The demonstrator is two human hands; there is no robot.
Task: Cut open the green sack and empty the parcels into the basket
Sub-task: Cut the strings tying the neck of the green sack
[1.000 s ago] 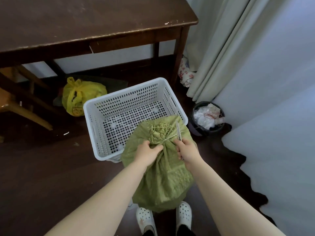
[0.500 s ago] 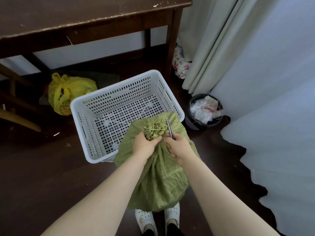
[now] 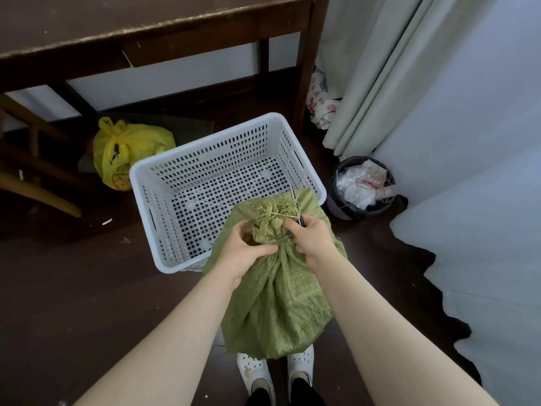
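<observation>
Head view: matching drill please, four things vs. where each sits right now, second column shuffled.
Things
1. green woven sack
2. white perforated plastic basket
3. yellow plastic bag
4. black round waste bin

Places
A. beside the pale curtain, right of the basket
B. tied neck gripped by the left hand, with the right hand holding a thin metal blade against it
C. under the dark wooden table, left of the basket
D. on the dark floor, the sack's top lying over its near rim

Pairs: 1-B, 2-D, 3-C, 4-A
</observation>
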